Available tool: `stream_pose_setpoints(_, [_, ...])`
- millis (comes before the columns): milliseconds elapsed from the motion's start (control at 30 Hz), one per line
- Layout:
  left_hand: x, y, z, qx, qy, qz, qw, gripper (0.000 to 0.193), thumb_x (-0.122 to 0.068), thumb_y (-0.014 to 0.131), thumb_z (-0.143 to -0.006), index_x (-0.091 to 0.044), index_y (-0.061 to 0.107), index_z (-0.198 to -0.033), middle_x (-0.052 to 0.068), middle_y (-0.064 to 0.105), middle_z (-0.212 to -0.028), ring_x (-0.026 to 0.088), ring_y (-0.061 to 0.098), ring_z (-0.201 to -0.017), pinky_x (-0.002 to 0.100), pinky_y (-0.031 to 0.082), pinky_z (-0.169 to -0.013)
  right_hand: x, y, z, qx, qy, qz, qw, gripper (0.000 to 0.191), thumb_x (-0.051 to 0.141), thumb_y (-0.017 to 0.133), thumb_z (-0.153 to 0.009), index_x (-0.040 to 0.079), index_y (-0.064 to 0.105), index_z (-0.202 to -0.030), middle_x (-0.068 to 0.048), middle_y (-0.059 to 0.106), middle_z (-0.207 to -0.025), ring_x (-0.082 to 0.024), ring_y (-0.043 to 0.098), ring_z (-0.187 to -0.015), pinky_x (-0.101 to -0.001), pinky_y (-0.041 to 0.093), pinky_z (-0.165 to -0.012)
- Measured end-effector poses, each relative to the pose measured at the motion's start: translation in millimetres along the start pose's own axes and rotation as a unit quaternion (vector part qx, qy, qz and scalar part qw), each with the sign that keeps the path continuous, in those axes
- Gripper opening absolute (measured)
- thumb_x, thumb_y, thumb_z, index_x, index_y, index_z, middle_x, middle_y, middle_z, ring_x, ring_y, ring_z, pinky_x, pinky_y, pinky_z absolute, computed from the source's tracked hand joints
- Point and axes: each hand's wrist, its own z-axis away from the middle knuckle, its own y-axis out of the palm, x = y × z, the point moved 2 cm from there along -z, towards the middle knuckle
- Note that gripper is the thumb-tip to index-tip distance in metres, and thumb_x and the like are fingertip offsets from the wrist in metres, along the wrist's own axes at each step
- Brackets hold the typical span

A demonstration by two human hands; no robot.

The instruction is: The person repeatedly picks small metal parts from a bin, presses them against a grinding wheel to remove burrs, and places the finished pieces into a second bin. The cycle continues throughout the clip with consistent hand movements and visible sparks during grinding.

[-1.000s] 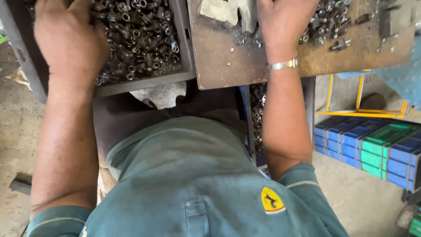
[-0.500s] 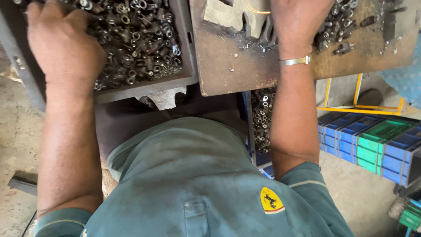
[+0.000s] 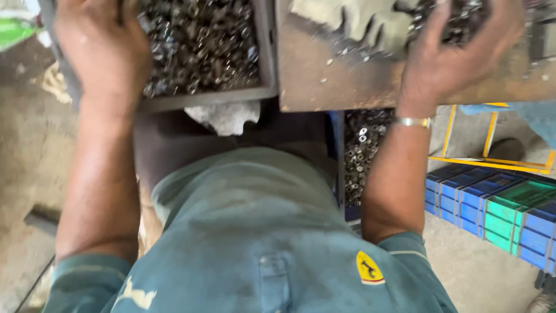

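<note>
Small metal nuts (image 3: 202, 46): too many to count, heaped in one grey metal tray (image 3: 231, 97) at upper left; a second heap (image 3: 457, 17) lies loose on the rusty brown worktop (image 3: 324, 87) at upper right; a third lot (image 3: 362, 153) sits in a container lower down, between the person's body and right arm.

Left hand (image 3: 104, 52): one, resting on the tray's left part over the nuts; fingers run out of view at the top edge, so whether they are spread or curled cannot be told.

Right hand (image 3: 457, 52): one, on the worktop heap, fingers bent and slightly apart over the nuts. One metal bracelet (image 3: 412, 122) on the wrist.

One pale work glove (image 3: 359, 20) lies on the worktop just beside the right hand.

Surroundings: sandy concrete floor (image 3: 29, 162); stacked blue and green crates (image 3: 498, 214) at right; one yellow frame (image 3: 492, 162) behind them.

Change from half a second before: both hands appear nearer and higher in view; the glove lies closer to the right hand.
</note>
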Motion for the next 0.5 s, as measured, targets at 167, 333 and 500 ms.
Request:
stream_pose_setpoints(167, [-44,4,-7,-0.016,0.064,0.093,0.994,0.011,0.001,0.071,-0.088,0.000,0.068,-0.099,0.019,0.065,-0.094,0.042,0.063,-0.086,0.050,0.051,-0.073,69,-8,33,0.135,-0.149,-0.200,0.959,0.023,0.016,0.084,-0.101,0.004,0.067,-0.112,-0.013,0.067,-0.124,-0.032,0.067,-0.116,-0.0422,0.056,-0.099])
stream_pose_setpoints(333, [-38,15,-7,0.248,0.090,-0.039,0.964,0.020,-0.021,0.076,-0.084,-0.005,0.075,-0.096,0.020,0.068,-0.099,0.039,0.065,-0.093,0.049,0.055,-0.075,92,-12,34,0.169,-0.096,-0.264,0.945,0.020,0.009,0.086,-0.097,0.005,0.070,-0.108,-0.012,0.069,-0.123,-0.032,0.069,-0.114,-0.0398,0.058,-0.095])
stream_pose_setpoints(500, [-7,23,15,0.319,0.145,-0.038,0.936,0.026,-0.018,0.076,-0.082,-0.007,0.076,-0.105,0.019,0.065,-0.101,0.038,0.064,-0.097,0.047,0.055,-0.079,79,-6,45,0.189,-0.045,-0.176,0.965,0.024,0.021,0.088,-0.090,0.011,0.072,-0.106,-0.008,0.069,-0.119,-0.028,0.069,-0.110,-0.0385,0.059,-0.094])
